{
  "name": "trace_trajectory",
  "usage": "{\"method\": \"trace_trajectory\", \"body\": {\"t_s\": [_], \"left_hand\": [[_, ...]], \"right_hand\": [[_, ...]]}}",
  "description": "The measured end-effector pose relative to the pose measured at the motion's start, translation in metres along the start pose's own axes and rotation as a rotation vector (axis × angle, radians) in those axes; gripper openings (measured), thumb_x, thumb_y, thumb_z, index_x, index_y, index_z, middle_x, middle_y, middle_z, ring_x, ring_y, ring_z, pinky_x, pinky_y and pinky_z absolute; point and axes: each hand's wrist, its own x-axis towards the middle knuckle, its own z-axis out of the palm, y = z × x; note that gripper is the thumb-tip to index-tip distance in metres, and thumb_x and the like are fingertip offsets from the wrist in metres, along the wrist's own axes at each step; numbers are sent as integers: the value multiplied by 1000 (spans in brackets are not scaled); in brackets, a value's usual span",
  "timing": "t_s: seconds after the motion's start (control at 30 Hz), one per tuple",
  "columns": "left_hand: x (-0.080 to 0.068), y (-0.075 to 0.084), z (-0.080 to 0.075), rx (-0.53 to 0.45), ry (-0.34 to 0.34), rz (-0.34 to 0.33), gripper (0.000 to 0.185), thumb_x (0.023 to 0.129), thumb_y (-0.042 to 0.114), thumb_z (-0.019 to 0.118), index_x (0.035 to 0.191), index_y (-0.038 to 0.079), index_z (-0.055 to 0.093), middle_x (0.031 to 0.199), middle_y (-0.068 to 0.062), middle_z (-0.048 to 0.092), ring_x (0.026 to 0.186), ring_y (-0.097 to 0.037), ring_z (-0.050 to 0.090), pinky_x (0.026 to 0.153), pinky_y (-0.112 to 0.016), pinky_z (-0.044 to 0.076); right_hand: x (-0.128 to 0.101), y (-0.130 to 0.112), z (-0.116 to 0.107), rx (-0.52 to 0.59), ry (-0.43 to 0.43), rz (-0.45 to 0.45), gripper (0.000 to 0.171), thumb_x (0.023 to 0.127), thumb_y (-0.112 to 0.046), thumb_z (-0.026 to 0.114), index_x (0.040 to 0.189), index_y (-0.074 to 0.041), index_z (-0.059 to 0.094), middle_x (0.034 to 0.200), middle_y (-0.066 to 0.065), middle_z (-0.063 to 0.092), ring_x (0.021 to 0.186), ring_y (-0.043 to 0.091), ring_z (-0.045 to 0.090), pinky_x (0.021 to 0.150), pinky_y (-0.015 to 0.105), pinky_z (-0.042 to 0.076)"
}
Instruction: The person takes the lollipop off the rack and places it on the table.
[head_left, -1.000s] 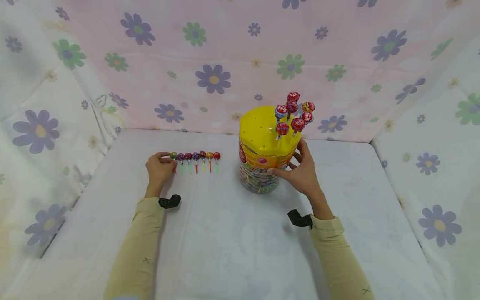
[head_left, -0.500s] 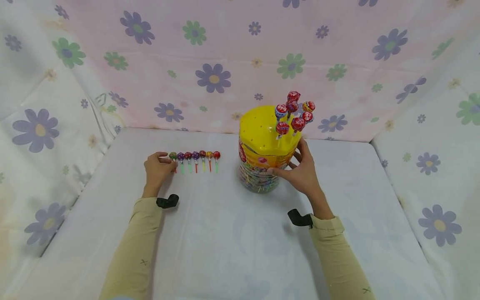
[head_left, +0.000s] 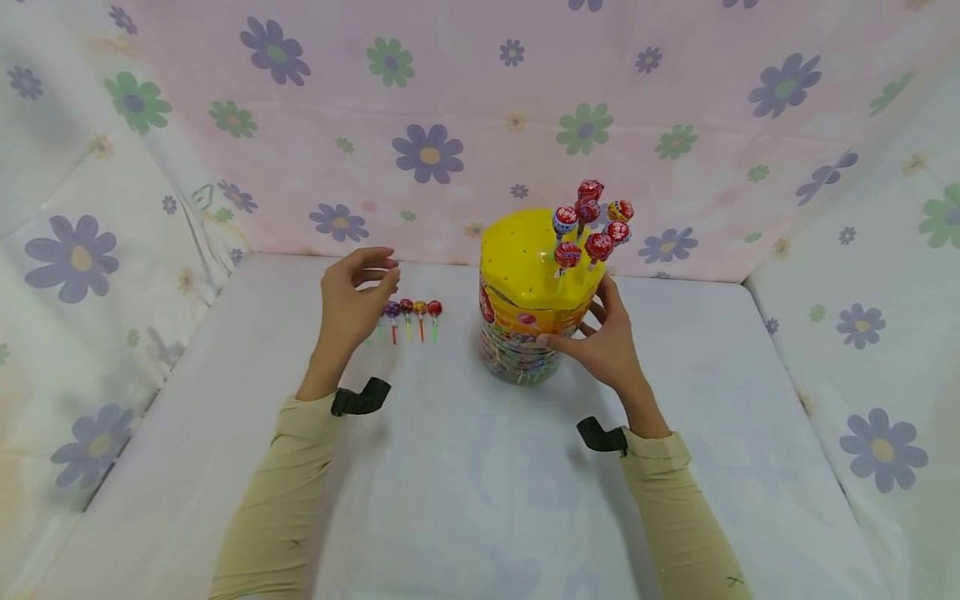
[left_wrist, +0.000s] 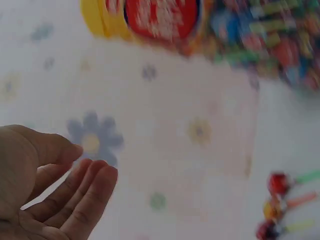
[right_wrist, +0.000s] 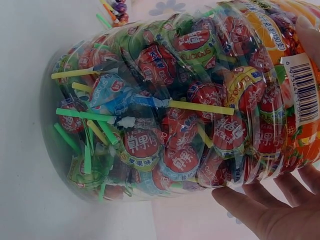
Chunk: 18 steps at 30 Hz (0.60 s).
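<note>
Flowered cloth hangs behind and to both sides of a white table (head_left: 465,500), closing the work in on three sides and leaving only the near side free. Seven wrapped lollipops (head_left: 588,221) stand planted in the yellow lid (head_left: 525,258) of the candy jar (head_left: 525,333), all bunched at its right rear, so most of the lid's small holes look unfilled. A short row of loose lollipops (head_left: 412,312) lies on the table left of the jar; four heads show, and more may be hidden behind the left hand (head_left: 352,300), judging by the green sticks peeking below it. That hand hovers above the row with fingers loosely curled toward the thumb; whether it pinches a lollipop I cannot tell, and the blurred wrist view shows only bare, relaxed fingers. The right hand (head_left: 600,342) grips the jar's right side, fingers spread on the clear wall. By my reckoning the planting is under halfway. Open table lies between row and jar, with plenty toward the near edge; the jar stands well back from every edge
</note>
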Motion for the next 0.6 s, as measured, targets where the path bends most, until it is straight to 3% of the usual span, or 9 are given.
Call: {"method": "trace_trajectory", "body": {"t_s": [0.1, 0.3, 0.6], "left_hand": [[1, 28, 21, -72, -27, 80, 27, 94, -2, 68, 120, -7, 68, 107, -24, 71, 86, -9, 70, 75, -14, 59], [6, 74, 60, -107, -119, 231, 28, 95, 0, 68, 122, -6, 66, 113, -19, 71, 99, -25, 71, 84, -24, 61], [12, 111, 101, -208, -240, 254, 37, 95, -1, 67, 132, -5, 61, 121, -19, 68, 109, -26, 70, 91, -30, 60]], "right_hand": [[0, 0, 0, -5, 2, 4, 99, 80, -11, 87, 158, -23, 28, 157, 3, 39, 142, 32, 45, 108, 60, 47], [1, 1, 0, -7, 4, 14, 96, 81, -13, 87, 158, -24, 29, 156, 2, 40, 141, 32, 46, 108, 60, 46], [1, 1, 0, -19, 11, 22, 96, 82, -14, 87, 158, -22, 29, 157, 3, 40, 142, 33, 45, 108, 60, 46]]}}
